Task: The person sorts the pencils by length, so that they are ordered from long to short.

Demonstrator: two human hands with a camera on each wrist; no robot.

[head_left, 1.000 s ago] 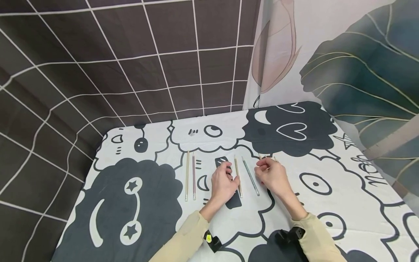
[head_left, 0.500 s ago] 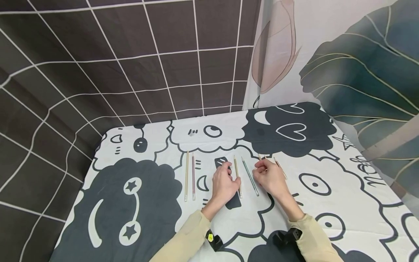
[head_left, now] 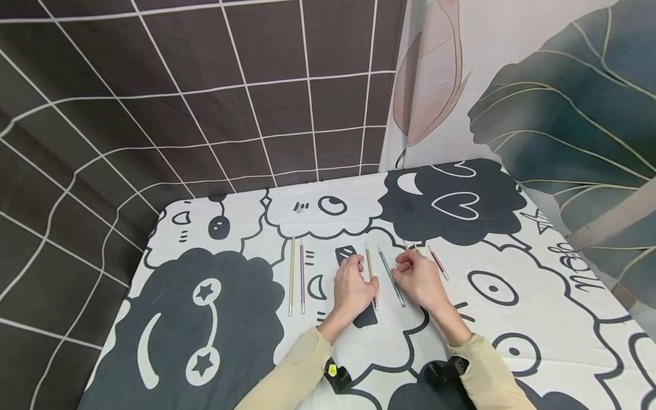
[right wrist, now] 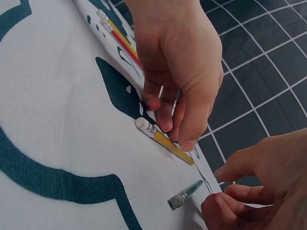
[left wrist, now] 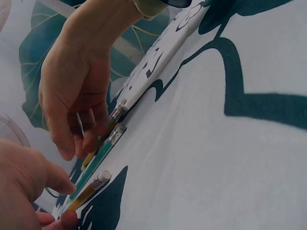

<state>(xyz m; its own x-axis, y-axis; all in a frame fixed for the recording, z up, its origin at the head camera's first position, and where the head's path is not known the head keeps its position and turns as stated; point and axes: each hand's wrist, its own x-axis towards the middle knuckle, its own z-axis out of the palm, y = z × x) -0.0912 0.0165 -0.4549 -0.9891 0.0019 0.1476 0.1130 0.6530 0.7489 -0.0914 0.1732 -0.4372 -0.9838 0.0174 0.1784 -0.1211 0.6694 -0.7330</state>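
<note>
My left hand (head_left: 353, 287) hovers low with loosely bent fingers over a yellow pencil (head_left: 372, 279) near the middle. In the right wrist view, this left hand (right wrist: 180, 72) has its thumb on one side of the yellow pencil (right wrist: 170, 146) and its fingers on the other, with a gap between. A green pencil (head_left: 392, 279) lies between the hands. My right hand (head_left: 420, 279), fingers bent, is over pencils whose tips (head_left: 406, 246) poke out beyond it; contact is unclear. A red pencil (head_left: 439, 263) lies right of it.
A yellow pencil (head_left: 292, 279) and a red pencil (head_left: 302, 279) lie side by side left of the hands. The cloth (head_left: 348, 359) has black-and-white cartoon prints. A dark grid curtain (head_left: 282, 108) hangs behind, and a leaf-print curtain (head_left: 564, 131) hangs at the right.
My right hand has moved slightly left, uncovering the red pencil at its right. The left hand has shifted slightly right above the middle yellow pencil.
</note>
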